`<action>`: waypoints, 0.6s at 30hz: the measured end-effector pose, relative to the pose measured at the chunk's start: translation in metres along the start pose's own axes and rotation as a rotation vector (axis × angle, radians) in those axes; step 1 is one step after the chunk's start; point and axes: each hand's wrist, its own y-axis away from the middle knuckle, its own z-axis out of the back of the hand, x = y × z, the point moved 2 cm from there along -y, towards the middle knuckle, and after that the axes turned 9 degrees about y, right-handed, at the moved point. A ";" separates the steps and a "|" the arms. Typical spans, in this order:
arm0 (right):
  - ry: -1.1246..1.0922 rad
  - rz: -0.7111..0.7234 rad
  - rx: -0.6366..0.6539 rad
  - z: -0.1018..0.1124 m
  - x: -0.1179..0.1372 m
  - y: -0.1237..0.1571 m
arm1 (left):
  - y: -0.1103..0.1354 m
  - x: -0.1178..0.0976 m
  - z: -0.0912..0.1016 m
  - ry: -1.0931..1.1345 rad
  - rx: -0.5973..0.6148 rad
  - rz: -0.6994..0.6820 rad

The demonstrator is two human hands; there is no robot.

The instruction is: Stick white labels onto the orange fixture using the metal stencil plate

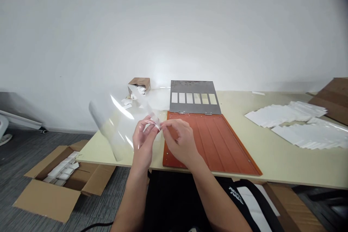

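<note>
A large, clear plastic sheet (116, 123) curls out to the left over the table, bright with reflections. My left hand (144, 137) grips it by its right-hand edge, with the thumb on the near side. Thumb and forefinger of my right hand (181, 139) pinch at that same edge, close to the left fingertips. Under my right hand lies a reddish-orange ribbed board (214, 145). Hinged to its far side, a grey metal plate (193, 86) with a row of several rectangular openings stands raised.
A small cardboard box (140, 81) with white pieces sits at the back. Fanned white sheets (285, 112) lie on the right beside brown cardboard (333, 99). An open carton (49, 199) with white strips stands on the floor at left. The table's (285, 166) near edge runs before me.
</note>
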 end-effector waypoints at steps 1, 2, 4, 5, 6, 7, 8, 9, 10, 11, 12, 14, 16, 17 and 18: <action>-0.005 -0.023 0.007 0.001 -0.003 0.001 | 0.000 0.002 -0.003 0.025 0.011 0.052; -0.005 -0.047 0.015 0.003 -0.006 0.001 | -0.001 0.005 -0.006 0.045 0.022 0.098; 0.003 -0.105 0.031 0.008 -0.016 0.003 | -0.004 0.012 -0.012 0.053 0.034 0.159; 0.008 -0.140 0.043 0.012 -0.021 0.003 | -0.006 0.016 -0.015 0.044 0.038 0.178; 0.011 -0.180 0.055 0.017 -0.027 0.004 | -0.009 0.019 -0.018 0.026 0.049 0.195; 0.013 -0.225 0.064 0.023 -0.033 0.004 | -0.013 0.023 -0.021 -0.001 0.070 0.212; 0.012 -0.271 0.068 0.029 -0.038 0.005 | -0.016 0.025 -0.024 -0.031 0.104 0.227; 0.013 -0.316 0.065 0.036 -0.044 0.006 | -0.020 0.028 -0.027 -0.064 0.146 0.241; 0.014 -0.356 0.060 0.043 -0.050 0.006 | -0.023 0.029 -0.031 -0.094 0.191 0.255; 0.019 -0.394 0.050 0.051 -0.056 0.007 | -0.026 0.031 -0.036 -0.117 0.233 0.269; 0.028 -0.429 0.036 0.058 -0.062 0.008 | -0.029 0.031 -0.040 -0.130 0.268 0.286; 0.057 -0.492 0.009 0.073 -0.073 0.011 | -0.035 0.031 -0.050 -0.132 0.301 0.325; 0.089 -0.552 -0.022 0.086 -0.084 0.015 | -0.039 0.030 -0.061 -0.111 0.314 0.371; 0.102 -0.579 -0.036 0.092 -0.089 0.018 | -0.041 0.030 -0.067 -0.095 0.325 0.393; 0.113 -0.603 -0.047 0.098 -0.094 0.020 | -0.043 0.031 -0.074 -0.079 0.341 0.414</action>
